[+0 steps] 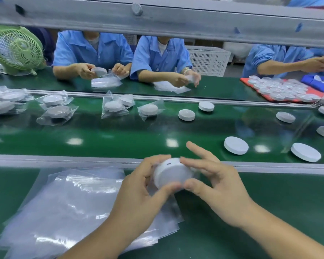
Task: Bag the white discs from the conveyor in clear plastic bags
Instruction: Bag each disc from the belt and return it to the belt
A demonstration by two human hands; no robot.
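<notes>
both hands point(138, 191) grip one disc point(171, 172), seemingly unbagged.

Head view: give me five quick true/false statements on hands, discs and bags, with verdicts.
1. Both hands hold one white disc: the left hand and the right hand grip the held disc. True.
2. The pile of empty bags lies to the right of the hands. False: it lies to their left.
3. Unbagged discs, such as the nearest loose disc, sit on the belt to the right. True.
4. The bagged discs lie on the left part of the belt. True.
5. The desk fan is red. False: it is green.
</notes>
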